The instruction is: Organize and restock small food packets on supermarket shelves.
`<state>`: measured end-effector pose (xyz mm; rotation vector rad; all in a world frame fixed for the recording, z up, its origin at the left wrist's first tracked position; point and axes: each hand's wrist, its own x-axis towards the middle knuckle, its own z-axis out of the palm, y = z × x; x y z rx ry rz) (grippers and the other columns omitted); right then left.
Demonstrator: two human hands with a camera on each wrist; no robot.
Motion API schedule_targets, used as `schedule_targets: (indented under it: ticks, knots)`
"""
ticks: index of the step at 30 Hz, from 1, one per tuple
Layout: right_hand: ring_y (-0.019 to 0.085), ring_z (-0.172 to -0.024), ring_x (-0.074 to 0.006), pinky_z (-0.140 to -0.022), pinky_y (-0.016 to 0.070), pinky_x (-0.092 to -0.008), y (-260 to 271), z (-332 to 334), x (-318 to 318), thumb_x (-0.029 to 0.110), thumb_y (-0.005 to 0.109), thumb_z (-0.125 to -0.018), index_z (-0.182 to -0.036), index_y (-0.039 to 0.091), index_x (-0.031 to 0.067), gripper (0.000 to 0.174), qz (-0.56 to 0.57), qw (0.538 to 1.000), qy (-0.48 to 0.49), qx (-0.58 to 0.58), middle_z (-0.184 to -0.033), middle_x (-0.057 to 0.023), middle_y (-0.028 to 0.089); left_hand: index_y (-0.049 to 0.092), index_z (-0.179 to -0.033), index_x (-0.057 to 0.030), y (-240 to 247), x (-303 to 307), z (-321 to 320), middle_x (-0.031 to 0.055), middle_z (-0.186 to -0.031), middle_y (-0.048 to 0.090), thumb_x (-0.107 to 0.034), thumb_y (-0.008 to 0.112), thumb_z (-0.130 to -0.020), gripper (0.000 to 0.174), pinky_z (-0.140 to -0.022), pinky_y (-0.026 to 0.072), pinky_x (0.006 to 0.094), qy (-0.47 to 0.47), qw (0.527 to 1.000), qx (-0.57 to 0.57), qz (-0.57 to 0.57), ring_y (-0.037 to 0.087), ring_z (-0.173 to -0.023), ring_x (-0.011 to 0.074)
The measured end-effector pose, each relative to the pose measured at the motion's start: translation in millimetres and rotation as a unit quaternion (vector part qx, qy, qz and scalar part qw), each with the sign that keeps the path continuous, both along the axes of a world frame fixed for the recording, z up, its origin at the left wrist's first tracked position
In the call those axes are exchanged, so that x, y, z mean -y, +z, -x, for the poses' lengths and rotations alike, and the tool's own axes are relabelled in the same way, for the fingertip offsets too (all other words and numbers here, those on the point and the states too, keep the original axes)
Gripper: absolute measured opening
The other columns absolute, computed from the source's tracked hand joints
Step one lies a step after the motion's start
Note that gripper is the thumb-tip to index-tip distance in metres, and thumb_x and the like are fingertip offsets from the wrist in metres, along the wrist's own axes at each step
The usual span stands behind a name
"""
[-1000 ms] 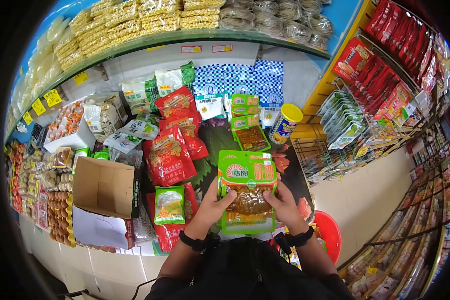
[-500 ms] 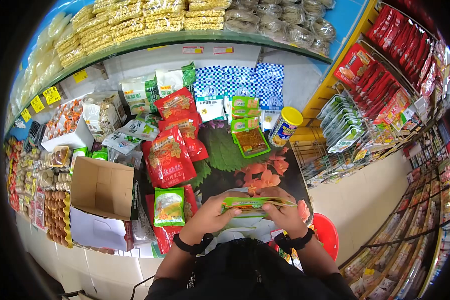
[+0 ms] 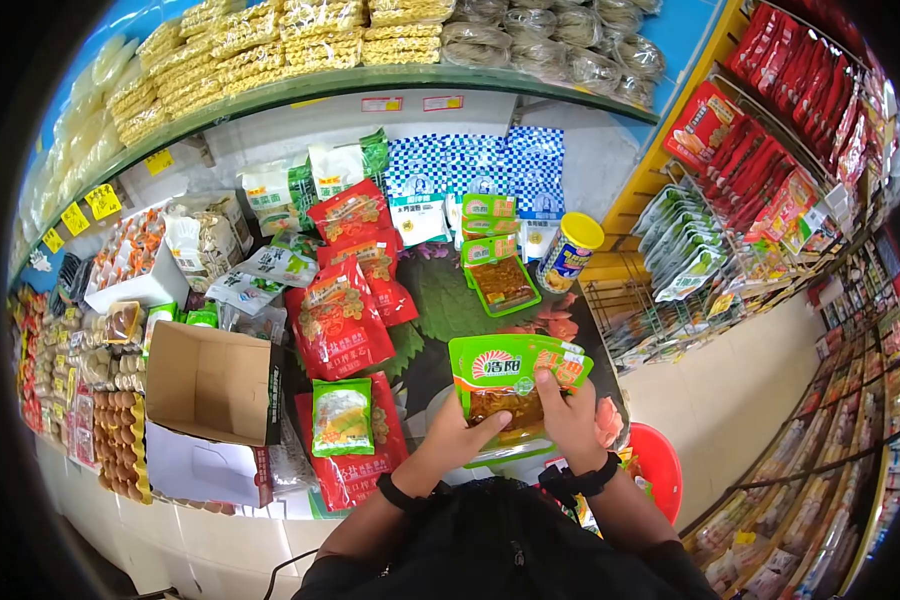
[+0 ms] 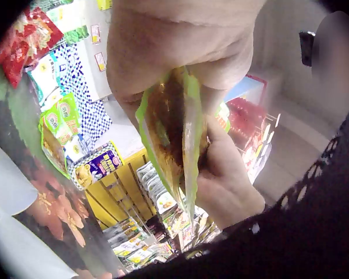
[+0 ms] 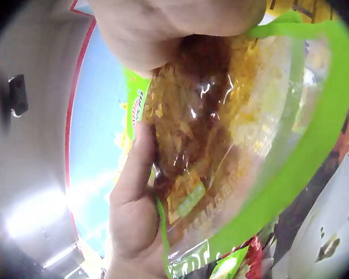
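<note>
Green-edged pouches [image 3: 495, 365] of brown-orange pickled vegetables, at least two in a small fanned stack, are held above the table's front edge. My left hand [image 3: 458, 437] grips their lower left side, thumb across the clear window. On the right side, my right hand [image 3: 573, 428] pinches them with its thumb flat on the printed front. The left wrist view catches the pouches [image 4: 168, 128] edge-on, bulging between both hands. Through the clear window [image 5: 192, 116] in the right wrist view, glossy shredded filling shows. Most fingers are hidden behind the pouches.
Similar green pouches [image 3: 502, 283] lie farther back beside a yellow-lidded can [image 3: 570, 255]. Left of them are red packets [image 3: 340, 315], a small green packet [image 3: 341, 418] and an open cardboard box [image 3: 210, 385]. A red tub [image 3: 660, 470] stands by my right forearm; hanging racks [image 3: 685, 240] line the right.
The pouches faced up, were tipped nearly edge-on, and now face up again, fanned and tilted to the right. My right hand has shifted higher along their right side.
</note>
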<state>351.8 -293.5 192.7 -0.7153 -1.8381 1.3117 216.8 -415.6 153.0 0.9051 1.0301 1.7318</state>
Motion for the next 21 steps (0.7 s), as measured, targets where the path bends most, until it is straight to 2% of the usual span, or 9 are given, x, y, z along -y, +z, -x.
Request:
schedule_targets:
  ticks: [4, 7, 10, 11, 14, 15, 18, 19, 21]
  knots:
    - [0.063, -0.101, -0.0137, -0.087, 0.0494, -0.0296, -16, -5, -7, 0.016, 0.066, -0.099, -0.12, 0.065, 0.0009, 0.026, 0.062, 0.995, 0.074, -0.018, -0.109, -0.0079, 0.069, 0.043, -0.14, -0.0007, -8, 2, 9, 0.008, -0.132, 0.06, -0.002, 0.07, -0.092, 0.055, -0.105, 0.0456, 0.0355, 0.023, 0.999, -0.035, 0.019, 0.057, -0.122, 0.0158]
    - [0.06, -0.113, -0.016, -0.092, 0.0494, -0.0306, -53, -15, -23, 0.016, 0.067, -0.099, -0.13, 0.058, 0.001, 0.035, 0.032, 0.987, 0.131, 0.083, -0.125, -0.0112, 0.064, 0.046, -0.137, -0.0003, -14, 3, 15, 0.0076, -0.13, 0.062, -0.001, 0.072, -0.091, 0.053, -0.104, 0.0464, 0.0349, 0.066, 0.997, -0.026, 0.021, 0.059, -0.119, 0.0155]
    - [0.06, -0.118, -0.0225, -0.097, 0.0497, -0.0357, -60, -21, -23, 0.018, 0.07, -0.096, -0.136, 0.052, 0.0019, 0.047, 0.173, 0.946, 0.262, 0.078, -0.134, -0.0141, 0.059, 0.048, -0.137, -0.0007, -18, 7, 37, 0.0076, -0.129, 0.062, -0.001, 0.073, -0.089, 0.054, -0.103, 0.0465, 0.0347, 0.159, 0.985, -0.057, 0.043, 0.059, -0.118, 0.0156]
    - [0.059, -0.121, -0.0291, -0.102, 0.0481, -0.0413, -68, -30, -28, 0.022, 0.072, -0.094, -0.143, 0.044, 0.0024, 0.059, 0.169, 0.941, 0.241, 0.169, -0.134, -0.0168, 0.057, 0.05, -0.134, -0.0008, -15, 11, 46, 0.008, -0.124, 0.065, 0.0, 0.072, -0.09, 0.05, -0.101, 0.0482, 0.0352, 0.191, 0.978, -0.059, 0.059, 0.062, -0.114, 0.0168]
    - [0.054, -0.13, -0.0285, -0.104, 0.048, -0.0387, -86, -45, -51, 0.023, 0.069, -0.095, -0.15, 0.036, 0.0014, 0.067, 0.044, 0.924, 0.21, 0.317, -0.14, -0.019, 0.053, 0.05, -0.134, -0.0006, -24, 20, 77, 0.0089, -0.124, 0.065, 0.001, 0.071, -0.09, 0.049, -0.098, 0.0501, 0.0345, 0.237, 0.971, 0.008, 0.032, 0.062, -0.11, 0.0165]
    - [0.052, -0.132, -0.0364, -0.105, 0.0469, -0.0431, -102, -53, -66, 0.033, 0.072, -0.09, -0.15, 0.037, 0.0027, 0.075, -0.033, 0.895, 0.157, 0.416, -0.142, -0.0235, 0.051, 0.05, -0.134, -0.0006, -24, 24, 86, 0.0089, -0.124, 0.065, 0.001, 0.071, -0.09, 0.049, -0.097, 0.0504, 0.0344, 0.241, 0.97, 0.001, 0.04, 0.062, -0.11, 0.0165]
    - [0.051, -0.132, -0.0419, -0.108, 0.0447, -0.0466, -124, -72, -93, 0.037, 0.075, -0.084, -0.15, 0.036, 0.0027, 0.083, -0.056, 0.895, 0.079, 0.434, -0.143, -0.0259, 0.05, 0.049, -0.135, -0.0007, -25, 31, 104, 0.0088, -0.123, 0.065, 0.001, 0.07, -0.091, 0.049, -0.096, 0.0508, 0.0343, 0.25, 0.966, -0.022, 0.055, 0.062, -0.11, 0.0164]
    - [0.047, -0.133, -0.0452, -0.11, 0.0422, -0.0475, -122, -72, -98, 0.037, 0.077, -0.081, -0.152, 0.033, 0.0035, 0.09, -0.001, 0.886, 0.039, 0.463, -0.144, -0.0288, 0.047, 0.049, -0.135, -0.0009, -31, 30, 109, 0.0087, -0.123, 0.065, 0.001, 0.07, -0.091, 0.048, -0.096, 0.0506, 0.0343, 0.252, 0.966, -0.031, 0.056, 0.062, -0.11, 0.0163]
    - [0.045, -0.134, -0.0467, -0.111, 0.0408, -0.049, -142, -79, -115, 0.037, 0.077, -0.081, -0.152, 0.032, 0.0028, 0.091, -0.064, 0.866, 0.018, 0.495, -0.144, -0.0303, 0.046, 0.05, -0.134, -0.0012, -40, 23, 115, 0.0083, -0.123, 0.066, 0.001, 0.07, -0.092, 0.047, -0.097, 0.0504, 0.0342, 0.247, 0.967, -0.029, 0.054, 0.062, -0.11, 0.0161]
